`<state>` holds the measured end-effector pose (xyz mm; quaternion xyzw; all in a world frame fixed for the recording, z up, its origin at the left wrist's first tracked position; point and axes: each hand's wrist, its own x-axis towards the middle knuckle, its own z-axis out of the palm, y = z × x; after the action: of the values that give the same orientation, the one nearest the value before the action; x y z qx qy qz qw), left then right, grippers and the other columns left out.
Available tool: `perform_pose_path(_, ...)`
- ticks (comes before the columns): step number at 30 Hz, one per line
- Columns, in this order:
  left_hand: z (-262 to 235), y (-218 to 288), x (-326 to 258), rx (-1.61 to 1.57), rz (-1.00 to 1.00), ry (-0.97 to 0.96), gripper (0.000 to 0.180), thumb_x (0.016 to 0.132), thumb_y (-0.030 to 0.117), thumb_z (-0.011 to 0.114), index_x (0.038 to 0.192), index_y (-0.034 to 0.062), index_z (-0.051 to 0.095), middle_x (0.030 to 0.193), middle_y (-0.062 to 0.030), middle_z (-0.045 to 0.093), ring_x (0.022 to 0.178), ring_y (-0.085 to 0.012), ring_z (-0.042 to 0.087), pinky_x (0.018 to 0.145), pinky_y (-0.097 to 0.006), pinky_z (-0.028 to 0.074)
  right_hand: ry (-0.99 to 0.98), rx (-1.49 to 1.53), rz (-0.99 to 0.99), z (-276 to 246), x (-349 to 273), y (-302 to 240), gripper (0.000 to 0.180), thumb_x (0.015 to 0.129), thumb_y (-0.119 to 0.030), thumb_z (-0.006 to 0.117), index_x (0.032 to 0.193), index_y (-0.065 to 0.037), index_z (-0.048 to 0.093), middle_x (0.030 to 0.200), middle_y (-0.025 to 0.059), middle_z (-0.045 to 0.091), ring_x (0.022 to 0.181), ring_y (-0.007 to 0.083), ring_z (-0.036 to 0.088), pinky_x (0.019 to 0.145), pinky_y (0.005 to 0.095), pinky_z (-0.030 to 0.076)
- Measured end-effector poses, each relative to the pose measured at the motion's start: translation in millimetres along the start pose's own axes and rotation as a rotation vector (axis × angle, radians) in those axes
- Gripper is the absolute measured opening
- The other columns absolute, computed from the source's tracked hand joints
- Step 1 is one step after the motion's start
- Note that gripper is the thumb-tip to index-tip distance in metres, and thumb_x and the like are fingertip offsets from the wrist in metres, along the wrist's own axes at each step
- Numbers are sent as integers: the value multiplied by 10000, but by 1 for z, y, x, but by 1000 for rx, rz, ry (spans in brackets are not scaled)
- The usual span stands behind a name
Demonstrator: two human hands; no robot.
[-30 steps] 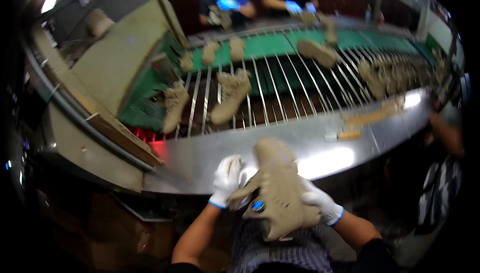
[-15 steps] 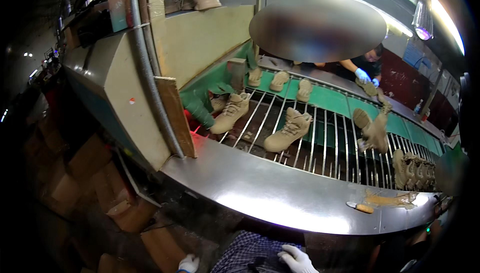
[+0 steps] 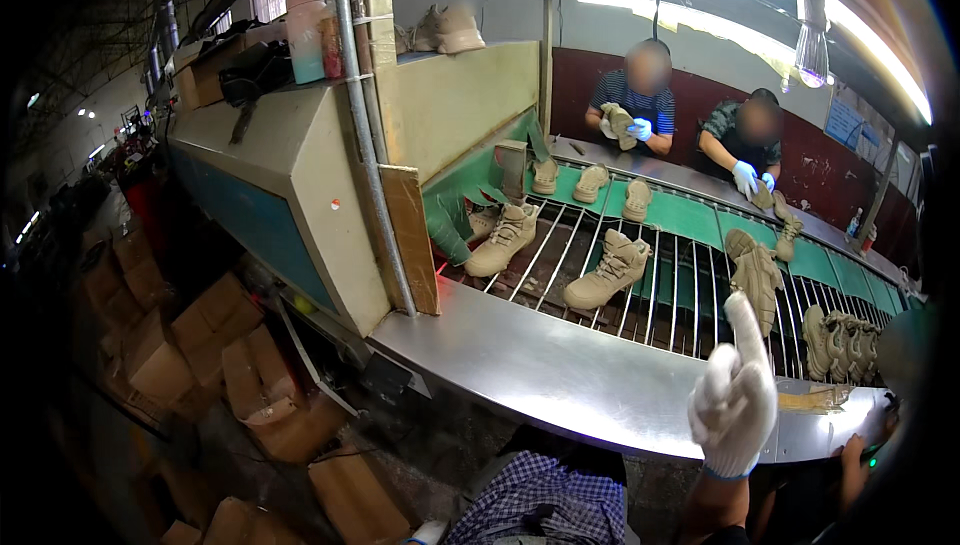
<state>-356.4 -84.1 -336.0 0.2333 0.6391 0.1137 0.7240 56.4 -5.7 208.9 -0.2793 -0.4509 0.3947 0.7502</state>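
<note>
My right hand (image 3: 736, 395), in a white knit glove, is raised over the metal counter edge (image 3: 560, 385). Its index finger points up and the other fingers are curled; I see nothing held. Behind the fingertip, tan boots (image 3: 757, 280) lie on the rod conveyor (image 3: 655, 290). At the bottom edge only a bit of my gloved left hand (image 3: 430, 533) shows, beside the checked cloth (image 3: 545, 505) over my lap; its fingers are hidden. Two tan high-top boots, one at the left (image 3: 503, 242) and one in the middle (image 3: 608, 271), stand on the rods.
Across the conveyor, two people (image 3: 640, 105) (image 3: 745, 145) in blue gloves handle shoes. Several boots (image 3: 840, 340) line up at the right, near another person's bare hand (image 3: 852, 450). A machine housing (image 3: 300, 175) with a metal pipe (image 3: 375, 135) stands left; cardboard boxes (image 3: 225, 310) cover the floor.
My right hand has risen from my lap to above the counter, index finger extended. My left hand has mostly left the view at the bottom. The view has shifted, so the scene sits further right.
</note>
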Motion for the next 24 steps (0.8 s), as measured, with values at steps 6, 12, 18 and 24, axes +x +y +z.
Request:
perform_pose_path(6, -3, -18, -12, 118, -56, 63, 744, 1024, 617, 552, 1518, 61, 567, 1464, -229, 615, 1354, -381, 577, 1137, -466, 446, 70, -265, 1015, -67, -81, 88, 390, 1041, -194, 550, 1344, 29, 653, 788, 52, 657, 547, 123, 570, 480, 271, 517)
perform_pose_path(12, -2, 11, -11, 256, -53, 157, 760, 1023, 621, 552, 1536, 61, 539, 1487, -228, 593, 1371, -382, 563, 1147, -463, 438, 174, -832, 833, -135, -188, 164, 310, 1023, -170, 644, 1285, -6, 669, 881, 94, 689, 650, 143, 643, 568, 316, 582)
perform_pose_path(18, 42, 95, 9, 403, 66, 226, 776, 1022, 625, 553, 1554, 61, 511, 1510, -227, 571, 1387, -382, 549, 1157, -460, 429, 371, -1340, 1017, -397, -426, 237, 250, 1055, -212, 597, 1241, -49, 635, 938, 120, 714, 733, 217, 680, 615, 377, 595)
perform_pose_path(24, 51, 157, 25, 564, 127, 297, 794, 1021, 629, 553, 1572, 61, 483, 1533, -226, 549, 1404, -383, 534, 1167, -457, 420, 711, -883, 1199, -325, -293, 131, 326, 1082, -258, 548, 1358, -86, 574, 1160, 112, 636, 999, 228, 611, 825, 362, 518)
